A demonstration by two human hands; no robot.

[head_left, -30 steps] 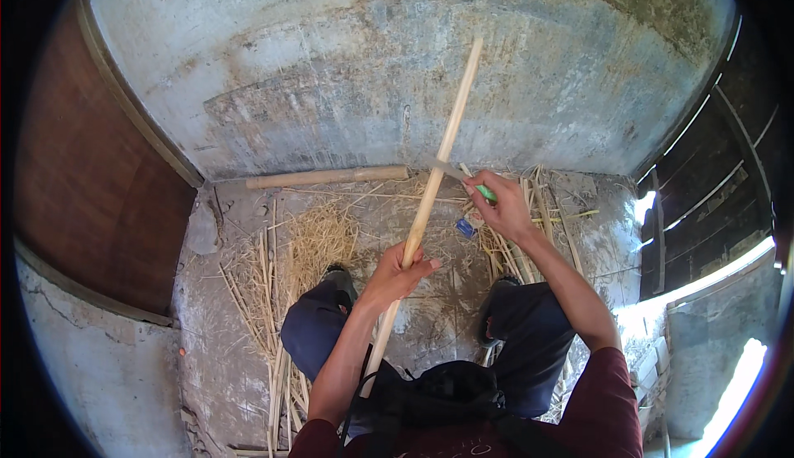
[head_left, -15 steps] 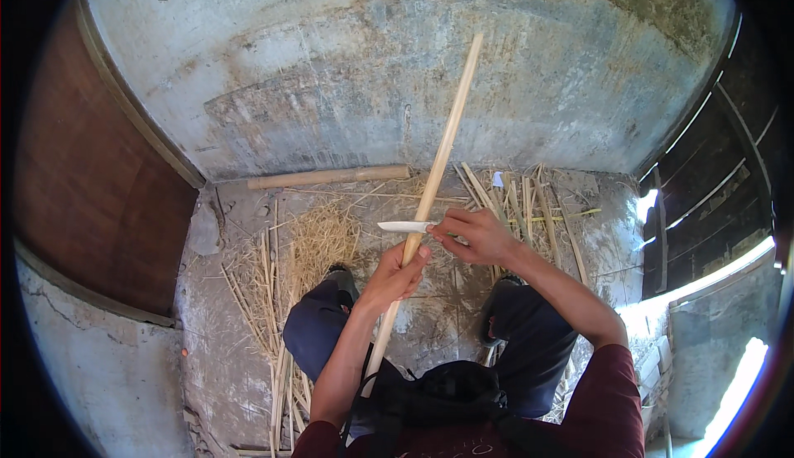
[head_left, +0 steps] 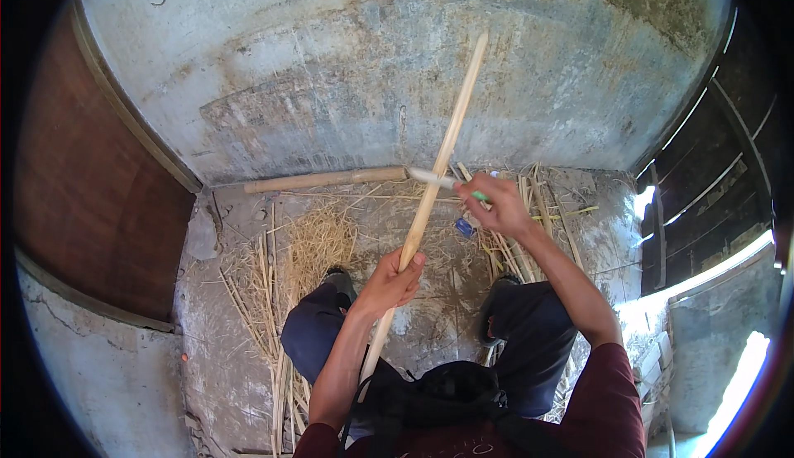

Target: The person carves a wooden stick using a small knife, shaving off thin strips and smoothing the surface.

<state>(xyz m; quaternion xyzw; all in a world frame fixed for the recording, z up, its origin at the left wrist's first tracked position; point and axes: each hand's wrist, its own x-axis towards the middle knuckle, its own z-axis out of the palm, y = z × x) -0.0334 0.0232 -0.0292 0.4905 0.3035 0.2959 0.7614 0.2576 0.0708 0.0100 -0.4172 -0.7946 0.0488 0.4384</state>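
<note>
The left hand [head_left: 393, 280] is wrapped around a long pale stick [head_left: 438, 164] that slants up and away past the right hand [head_left: 496, 206]. The right hand grips a green-handled knife [head_left: 438, 180], its blade lying across the stick just above the left hand. Straw [head_left: 310, 247] lies left of the left hand.

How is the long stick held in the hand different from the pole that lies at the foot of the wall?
The long stick points steeply up, gripped by the left hand; the pole lies flat on the floor, untouched. The stick looks slimmer and paler; the pole looks thicker and browner. The knife in the right hand meets the stick, not the pole. Both look like bamboo.
</note>
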